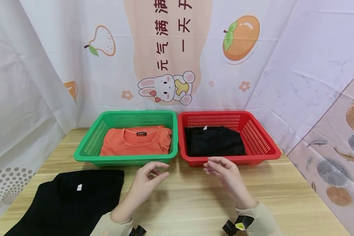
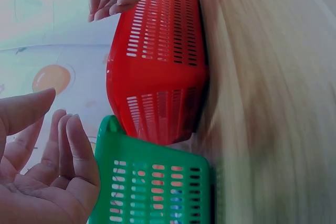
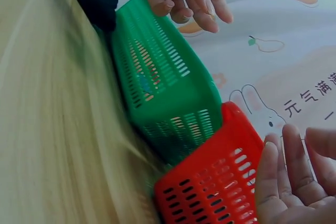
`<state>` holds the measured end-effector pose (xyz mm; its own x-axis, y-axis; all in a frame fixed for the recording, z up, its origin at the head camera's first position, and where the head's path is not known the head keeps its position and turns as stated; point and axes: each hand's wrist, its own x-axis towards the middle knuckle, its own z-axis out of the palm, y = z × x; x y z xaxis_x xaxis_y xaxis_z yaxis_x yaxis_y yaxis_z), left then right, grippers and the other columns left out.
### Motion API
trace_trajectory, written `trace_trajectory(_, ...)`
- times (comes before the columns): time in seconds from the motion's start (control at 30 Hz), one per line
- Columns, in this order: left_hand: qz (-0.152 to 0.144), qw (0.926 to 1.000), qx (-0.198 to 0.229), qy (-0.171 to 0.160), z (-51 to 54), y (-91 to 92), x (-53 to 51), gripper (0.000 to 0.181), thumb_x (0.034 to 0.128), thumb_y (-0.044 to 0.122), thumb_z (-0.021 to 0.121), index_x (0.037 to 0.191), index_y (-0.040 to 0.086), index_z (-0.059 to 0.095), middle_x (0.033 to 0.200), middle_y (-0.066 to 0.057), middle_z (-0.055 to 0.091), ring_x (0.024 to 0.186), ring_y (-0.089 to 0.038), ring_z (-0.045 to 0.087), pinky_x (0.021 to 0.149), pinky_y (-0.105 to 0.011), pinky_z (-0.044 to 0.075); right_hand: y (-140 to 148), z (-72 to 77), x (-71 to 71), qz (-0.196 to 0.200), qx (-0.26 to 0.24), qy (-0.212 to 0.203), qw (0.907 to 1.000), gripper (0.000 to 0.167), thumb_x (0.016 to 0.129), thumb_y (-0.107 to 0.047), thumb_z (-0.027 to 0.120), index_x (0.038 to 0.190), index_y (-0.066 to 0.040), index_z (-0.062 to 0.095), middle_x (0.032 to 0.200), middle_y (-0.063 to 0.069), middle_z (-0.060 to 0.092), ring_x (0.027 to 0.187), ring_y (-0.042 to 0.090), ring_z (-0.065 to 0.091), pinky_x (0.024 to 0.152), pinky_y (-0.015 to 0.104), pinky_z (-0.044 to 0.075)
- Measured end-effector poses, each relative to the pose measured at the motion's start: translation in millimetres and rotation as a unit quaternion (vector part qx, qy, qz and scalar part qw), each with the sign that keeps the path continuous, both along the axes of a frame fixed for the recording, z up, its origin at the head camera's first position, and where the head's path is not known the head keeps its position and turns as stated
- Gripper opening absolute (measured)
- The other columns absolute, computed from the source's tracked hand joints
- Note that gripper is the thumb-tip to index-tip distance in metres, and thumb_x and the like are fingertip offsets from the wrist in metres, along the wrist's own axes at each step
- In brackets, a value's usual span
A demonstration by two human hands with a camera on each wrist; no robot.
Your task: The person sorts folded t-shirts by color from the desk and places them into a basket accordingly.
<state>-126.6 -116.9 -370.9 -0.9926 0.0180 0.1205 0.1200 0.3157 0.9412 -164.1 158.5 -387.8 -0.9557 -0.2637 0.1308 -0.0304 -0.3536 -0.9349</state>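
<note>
In the head view the left hand [image 1: 146,182] hovers over the table in front of the green basket [image 1: 125,158], fingers loosely bent and holding nothing. The right hand [image 1: 228,178] is raised before the red basket [image 1: 262,156], also empty, its fingertips near the front rim. A folded orange shirt [image 1: 141,144] lies in the green basket, and a folded black garment [image 1: 215,141] in the red one. Both wrist views show the two hands, the left hand [image 2: 50,166] and the right hand [image 3: 299,182], with nothing between thumb and fingers.
Another black garment [image 1: 73,203] with a white label lies spread on the wooden table [image 1: 183,209] at the left, close to the left forearm. The baskets stand side by side against a printed curtain [image 1: 106,82] at the back.
</note>
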Motion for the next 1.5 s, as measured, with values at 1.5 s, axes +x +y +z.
trace_trajectory(1.5,0.092,0.9668,-0.234,-0.047,-4.5,-141.6,36.4,0.042,0.0921,0.039,0.070,0.127,0.016,0.067,0.126,-0.009,0.068,0.092,0.012,0.055,0.073,-0.021,0.050,-58.6,-8.6,6.7,0.124,0.164,-0.020,0.9785,0.042,0.097,-0.009,0.060,0.126,0.020,0.050,0.111,0.025,0.070,0.088,0.012,0.071,0.085,0.035,0.058)
